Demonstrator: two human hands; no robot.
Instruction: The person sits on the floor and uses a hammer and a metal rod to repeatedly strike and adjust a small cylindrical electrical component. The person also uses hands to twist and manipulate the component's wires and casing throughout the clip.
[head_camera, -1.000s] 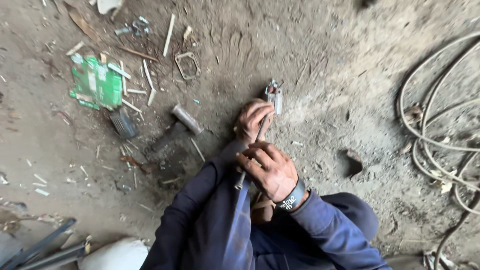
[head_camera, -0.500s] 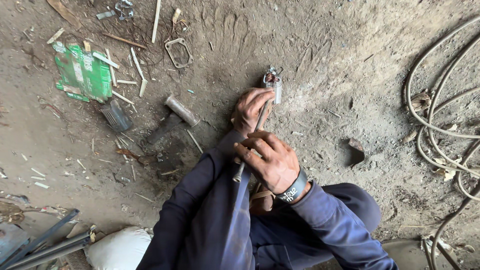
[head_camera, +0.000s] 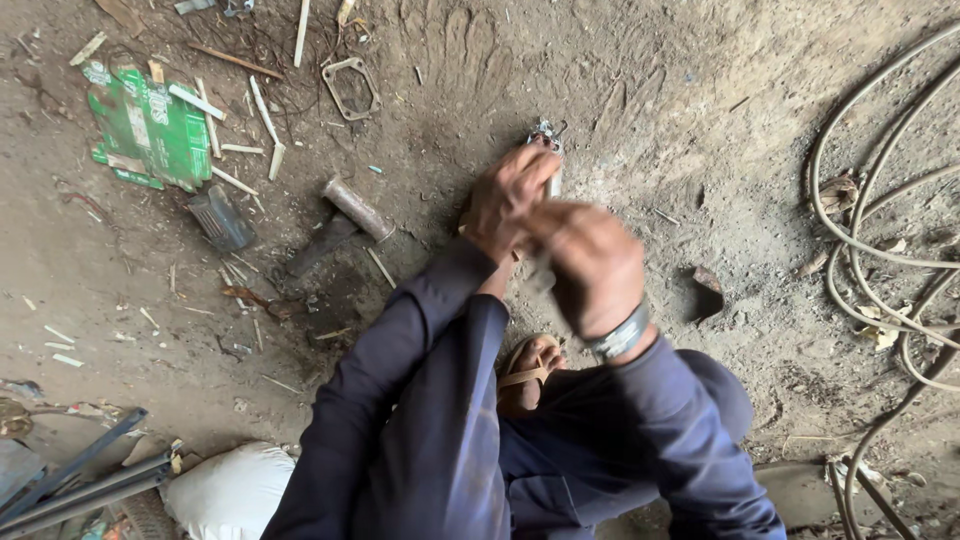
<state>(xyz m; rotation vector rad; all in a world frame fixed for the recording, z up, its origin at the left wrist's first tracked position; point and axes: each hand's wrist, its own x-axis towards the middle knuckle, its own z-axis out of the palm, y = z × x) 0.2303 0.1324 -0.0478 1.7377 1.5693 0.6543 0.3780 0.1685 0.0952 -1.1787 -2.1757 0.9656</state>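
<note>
I squat on a dirt floor with both hands close together over a small shiny metal part (head_camera: 545, 133) lying on the ground. My left hand (head_camera: 505, 200) is closed just below that part, around a thin pale metal tool (head_camera: 553, 183) that points at it. Nearer to me, my right hand (head_camera: 590, 255) is blurred and clenched in a fist over the tool's near end. It wears a wristband (head_camera: 620, 335). Most of the tool is hidden by the two hands. Both arms are in dark blue sleeves.
A hammer (head_camera: 350, 212) lies left of my hands, beside a dark block (head_camera: 220, 218), a green circuit board (head_camera: 150, 130) and scattered sticks. A square metal frame (head_camera: 350, 88) lies farther off. Hoses (head_camera: 870, 230) coil at right. A white sack (head_camera: 235, 490) and metal bars (head_camera: 70, 480) lie bottom left.
My right hand has moved up toward my left hand and is now blurred, covering the tool shaft that showed between the hands. The view has shifted slightly.
</note>
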